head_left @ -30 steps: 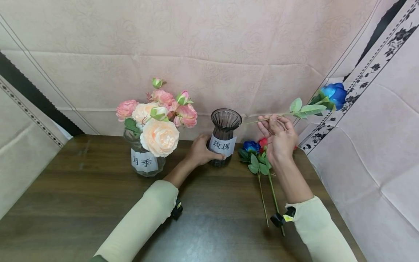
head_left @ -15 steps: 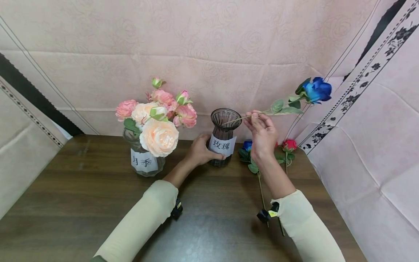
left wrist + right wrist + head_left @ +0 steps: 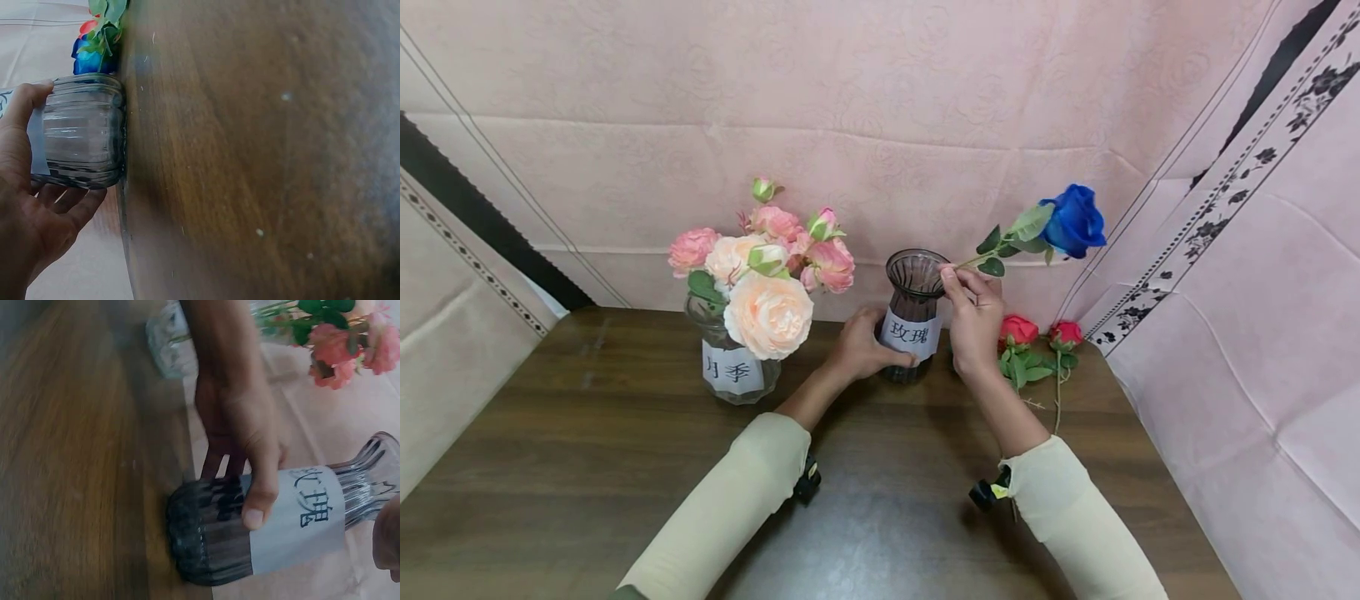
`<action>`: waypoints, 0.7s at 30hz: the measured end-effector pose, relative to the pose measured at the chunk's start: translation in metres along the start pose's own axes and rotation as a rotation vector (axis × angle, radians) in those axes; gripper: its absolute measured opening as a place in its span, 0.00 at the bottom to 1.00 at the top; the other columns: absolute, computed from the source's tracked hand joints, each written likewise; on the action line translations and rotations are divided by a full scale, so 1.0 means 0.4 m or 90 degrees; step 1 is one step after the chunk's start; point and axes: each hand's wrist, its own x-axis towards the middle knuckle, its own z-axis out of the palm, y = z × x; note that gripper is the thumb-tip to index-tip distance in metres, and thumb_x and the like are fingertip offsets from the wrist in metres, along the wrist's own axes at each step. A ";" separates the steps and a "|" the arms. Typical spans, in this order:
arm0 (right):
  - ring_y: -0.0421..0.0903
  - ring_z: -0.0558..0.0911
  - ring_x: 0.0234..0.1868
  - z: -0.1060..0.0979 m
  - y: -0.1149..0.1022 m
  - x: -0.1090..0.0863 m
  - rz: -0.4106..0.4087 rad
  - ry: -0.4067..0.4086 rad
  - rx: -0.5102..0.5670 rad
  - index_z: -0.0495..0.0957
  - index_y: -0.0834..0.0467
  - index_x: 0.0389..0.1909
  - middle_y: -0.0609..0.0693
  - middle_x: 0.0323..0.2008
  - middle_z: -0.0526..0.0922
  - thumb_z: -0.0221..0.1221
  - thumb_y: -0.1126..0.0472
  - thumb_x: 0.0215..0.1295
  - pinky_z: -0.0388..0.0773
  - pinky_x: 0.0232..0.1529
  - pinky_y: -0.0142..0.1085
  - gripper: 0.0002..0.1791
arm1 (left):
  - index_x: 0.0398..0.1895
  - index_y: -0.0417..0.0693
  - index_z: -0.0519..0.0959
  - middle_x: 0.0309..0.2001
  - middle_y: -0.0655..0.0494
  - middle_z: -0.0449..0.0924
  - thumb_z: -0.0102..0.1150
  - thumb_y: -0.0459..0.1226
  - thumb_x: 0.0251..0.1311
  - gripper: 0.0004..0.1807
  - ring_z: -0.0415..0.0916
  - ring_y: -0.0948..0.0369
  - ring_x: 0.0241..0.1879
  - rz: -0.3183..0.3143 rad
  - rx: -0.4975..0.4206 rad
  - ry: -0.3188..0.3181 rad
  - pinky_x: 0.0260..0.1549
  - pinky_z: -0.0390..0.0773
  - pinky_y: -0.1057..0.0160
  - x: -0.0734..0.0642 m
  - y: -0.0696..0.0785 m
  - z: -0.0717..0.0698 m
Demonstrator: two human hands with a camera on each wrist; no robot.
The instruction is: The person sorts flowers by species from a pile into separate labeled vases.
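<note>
A dark glass vase [image 3: 906, 292] with a white paper label stands upright near the back of the table. My left hand [image 3: 863, 343] grips its lower body, thumb across the front, as the right wrist view shows too. At the vase's rim my right hand [image 3: 976, 321] pinches the stem of a blue rose [image 3: 1073, 221]. The bloom leans out to the upper right, and the lower stem end is hidden behind the fingers and rim. Just a fingertip of the right hand [image 3: 387, 540] appears at the right wrist view's edge.
Left of the vase, a clear jar [image 3: 737, 385] with a label holds pink and peach flowers [image 3: 767, 312]. Red roses [image 3: 1018, 330] lie on the table [image 3: 865, 483] beyond the right forearm. In the left wrist view a blue rose bloom [image 3: 90, 61] lies behind the vase.
My right hand has moved left to the vase, sliding the blue rose's stem into its mouth. The bloom has shifted left. My left hand keeps its grip on the vase.
</note>
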 end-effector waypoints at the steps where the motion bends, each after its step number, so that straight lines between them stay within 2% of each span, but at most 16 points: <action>1: 0.36 0.79 0.58 -0.002 0.003 -0.002 -0.001 -0.010 -0.016 0.90 0.72 0.54 0.48 0.57 0.82 0.65 0.61 0.84 0.84 0.56 0.30 0.16 | 0.66 0.44 0.86 0.62 0.45 0.87 0.93 0.52 0.44 0.45 0.82 0.47 0.65 0.008 -0.005 0.006 0.71 0.81 0.43 0.009 -0.018 0.009; 2: 0.36 0.78 0.58 -0.004 0.007 -0.004 -0.004 -0.016 -0.038 0.90 0.70 0.56 0.48 0.58 0.81 0.64 0.59 0.85 0.83 0.56 0.29 0.16 | 0.65 0.47 0.87 0.61 0.48 0.88 0.93 0.56 0.42 0.46 0.82 0.50 0.64 0.015 -0.007 0.011 0.71 0.81 0.44 0.020 -0.040 0.018; 3: 0.36 0.77 0.58 -0.007 0.009 -0.006 -0.009 -0.022 -0.058 0.91 0.68 0.58 0.47 0.58 0.79 0.64 0.58 0.85 0.83 0.55 0.29 0.17 | 0.64 0.47 0.87 0.61 0.48 0.88 0.94 0.56 0.42 0.46 0.82 0.49 0.64 0.012 -0.010 0.008 0.71 0.81 0.44 0.022 -0.041 0.018; 5: 0.35 0.76 0.58 -0.012 0.016 -0.008 -0.021 -0.025 -0.092 0.90 0.66 0.60 0.49 0.59 0.77 0.63 0.56 0.86 0.84 0.55 0.28 0.18 | 0.64 0.51 0.87 0.59 0.52 0.89 0.93 0.60 0.39 0.47 0.82 0.53 0.62 0.014 -0.008 0.013 0.69 0.81 0.46 0.040 -0.073 0.033; 7: 0.37 0.78 0.57 -0.015 0.020 -0.010 -0.037 -0.019 -0.129 0.90 0.65 0.62 0.52 0.61 0.78 0.62 0.55 0.87 0.84 0.54 0.26 0.18 | 0.64 0.50 0.87 0.59 0.52 0.89 0.93 0.60 0.39 0.47 0.82 0.53 0.62 0.017 -0.011 0.017 0.69 0.81 0.45 0.040 -0.076 0.034; 9: 0.41 0.81 0.56 -0.016 0.021 -0.012 -0.048 -0.013 -0.158 0.90 0.65 0.62 0.57 0.63 0.79 0.60 0.55 0.88 0.84 0.54 0.25 0.19 | 0.66 0.45 0.85 0.62 0.46 0.87 0.94 0.54 0.43 0.46 0.82 0.48 0.64 0.004 -0.007 0.006 0.71 0.81 0.42 0.020 -0.037 0.015; 10: 0.44 0.82 0.57 -0.016 0.021 -0.014 -0.052 -0.010 -0.174 0.90 0.65 0.61 0.59 0.64 0.80 0.60 0.55 0.88 0.84 0.54 0.26 0.19 | 0.66 0.45 0.85 0.62 0.46 0.87 0.93 0.54 0.43 0.47 0.82 0.48 0.63 0.005 -0.005 0.009 0.70 0.81 0.42 0.019 -0.037 0.015; 12: 0.49 0.84 0.57 -0.016 0.018 -0.017 -0.063 -0.009 -0.210 0.91 0.65 0.59 0.61 0.65 0.82 0.58 0.54 0.89 0.84 0.54 0.30 0.20 | 0.67 0.41 0.84 0.63 0.42 0.87 0.93 0.50 0.46 0.45 0.82 0.45 0.64 0.003 -0.004 0.006 0.71 0.80 0.41 -0.001 -0.002 0.000; 17: 0.61 0.85 0.55 -0.024 0.016 -0.021 -0.089 -0.036 -0.309 0.89 0.66 0.48 0.64 0.53 0.87 0.51 0.50 0.92 0.82 0.55 0.51 0.25 | 0.67 0.40 0.84 0.63 0.42 0.86 0.92 0.50 0.47 0.44 0.82 0.45 0.64 -0.006 0.004 0.007 0.70 0.81 0.41 -0.007 0.007 -0.001; 21: 0.64 0.87 0.50 -0.034 0.018 -0.026 -0.057 -0.051 -0.364 0.86 0.66 0.43 0.65 0.46 0.88 0.45 0.43 0.93 0.81 0.56 0.58 0.32 | 0.67 0.41 0.85 0.64 0.42 0.86 0.92 0.50 0.47 0.45 0.82 0.46 0.64 -0.005 0.001 0.004 0.69 0.82 0.41 -0.005 0.005 -0.002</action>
